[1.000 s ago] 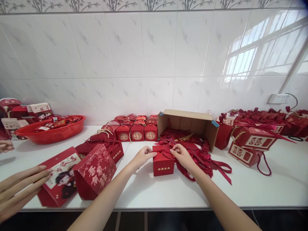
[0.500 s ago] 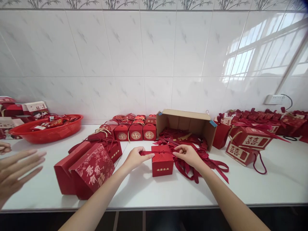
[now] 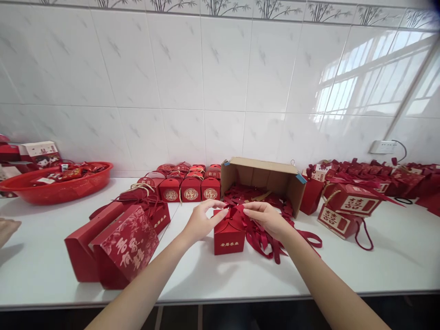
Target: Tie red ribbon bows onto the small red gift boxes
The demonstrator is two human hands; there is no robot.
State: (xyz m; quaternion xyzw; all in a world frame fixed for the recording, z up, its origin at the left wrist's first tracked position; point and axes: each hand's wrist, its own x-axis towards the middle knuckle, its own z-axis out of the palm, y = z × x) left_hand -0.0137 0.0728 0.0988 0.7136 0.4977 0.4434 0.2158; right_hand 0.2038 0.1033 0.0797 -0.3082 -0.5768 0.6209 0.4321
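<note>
A small red gift box (image 3: 229,241) with gold characters on its front stands upright on the white table before me. Above its folded top, a dark red ribbon (image 3: 235,212) is bunched between my hands. My left hand (image 3: 205,219) is at the box's upper left, thumb and fingers pinched on the ribbon. From the right, my right hand (image 3: 264,217) pinches the ribbon too, its fingertips close to the left ones. The fingers hide part of the ribbon, so its exact shape there is unclear.
An open cardboard box (image 3: 268,170) spills loose ribbons (image 3: 266,240) beside my right hand. Larger red boxes (image 3: 125,247) stand at left, near a red basin (image 3: 65,190) of wrapped sweets. Stacked boxes (image 3: 355,200) sit at right. Another person's hand (image 3: 7,229) shows at far left.
My hands have come together above the box, and the ribbon that was pulled out sideways is now gathered upward. The other person's hand at left has drawn back.
</note>
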